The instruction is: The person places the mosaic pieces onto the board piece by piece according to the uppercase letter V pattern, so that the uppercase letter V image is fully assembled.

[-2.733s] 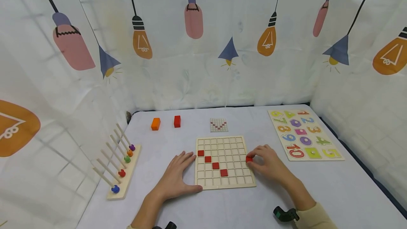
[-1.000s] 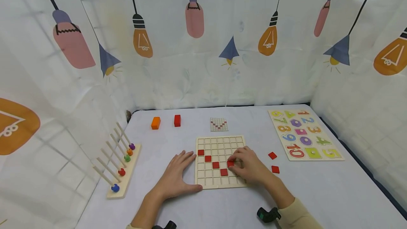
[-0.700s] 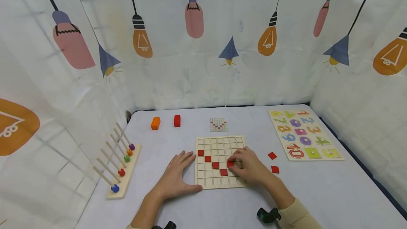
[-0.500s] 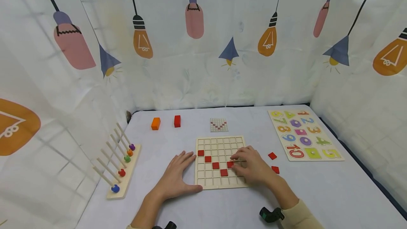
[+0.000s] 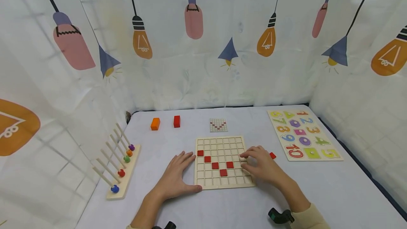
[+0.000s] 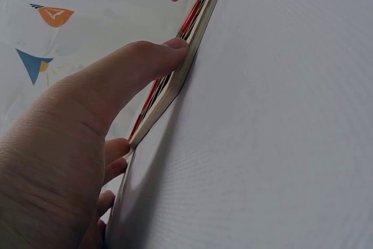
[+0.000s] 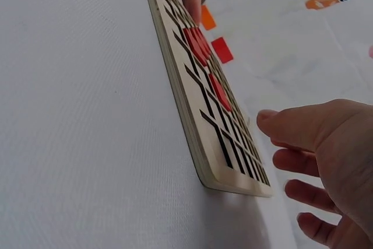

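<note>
A wooden grid board [image 5: 222, 185] lies on the table with several red square tiles set in its cells. Four of them would make a slanting line, and one red tile [image 5: 230, 165] sits up and right of the lowest one. My left hand [image 5: 173, 179] rests beside the board, its thumb touching the near left corner and its fingertips at the left edge. Over the board's right side is my right hand [image 5: 264, 165], fingers loosely bent and thumb apart, with nothing between them. A loose red tile [image 5: 272, 155] shows just beyond that hand.
A small pattern card [image 5: 218, 125] lies behind the board. Orange [image 5: 155, 124] and red blocks [image 5: 176, 121] stand at the back left. A peg stand [image 5: 124, 177] with coloured beads is on the left, a number puzzle board [image 5: 302, 133] on the right.
My right hand brought a red tile from the board's right edge into a cell, let it go and drew back to the right. My left hand stayed put.
</note>
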Motion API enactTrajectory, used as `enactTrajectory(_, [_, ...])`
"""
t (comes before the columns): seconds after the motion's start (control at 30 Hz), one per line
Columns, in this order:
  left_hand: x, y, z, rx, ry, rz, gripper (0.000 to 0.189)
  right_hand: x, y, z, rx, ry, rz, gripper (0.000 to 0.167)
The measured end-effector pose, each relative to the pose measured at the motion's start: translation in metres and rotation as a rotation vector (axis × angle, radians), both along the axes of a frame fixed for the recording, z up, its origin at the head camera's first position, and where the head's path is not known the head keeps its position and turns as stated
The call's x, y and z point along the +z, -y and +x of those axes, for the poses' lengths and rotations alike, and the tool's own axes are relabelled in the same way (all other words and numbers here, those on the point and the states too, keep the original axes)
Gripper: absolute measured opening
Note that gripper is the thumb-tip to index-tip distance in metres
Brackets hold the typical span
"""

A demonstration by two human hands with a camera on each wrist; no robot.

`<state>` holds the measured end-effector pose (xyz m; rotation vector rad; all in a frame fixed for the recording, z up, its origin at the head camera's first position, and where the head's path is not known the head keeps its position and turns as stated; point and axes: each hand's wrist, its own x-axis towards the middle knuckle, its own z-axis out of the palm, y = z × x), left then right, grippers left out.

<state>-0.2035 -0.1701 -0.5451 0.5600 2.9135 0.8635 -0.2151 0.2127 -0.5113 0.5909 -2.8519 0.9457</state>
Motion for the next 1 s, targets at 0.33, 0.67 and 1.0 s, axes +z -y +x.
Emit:
enactTrajectory(0.33, [-0.001, 0.002, 0.001, 0.005, 0.009, 0.004, 0.121, 0.0, -0.014, 0.005, -0.024, -0.019, -0.012, 0.031])
enactTrajectory(0.67, [0.002, 0.001, 0.002, 0.006, 0.009, 0.009, 0.12, -0.002, -0.038, 0.015, -0.072, -0.041, 0.019, 0.031])
enactTrajectory(1.0, [-0.001, 0.0, 0.001, 0.006, 0.001, -0.003, 0.12, -0.004, -0.058, 0.024, -0.118, -0.013, 0.063, 0.032])
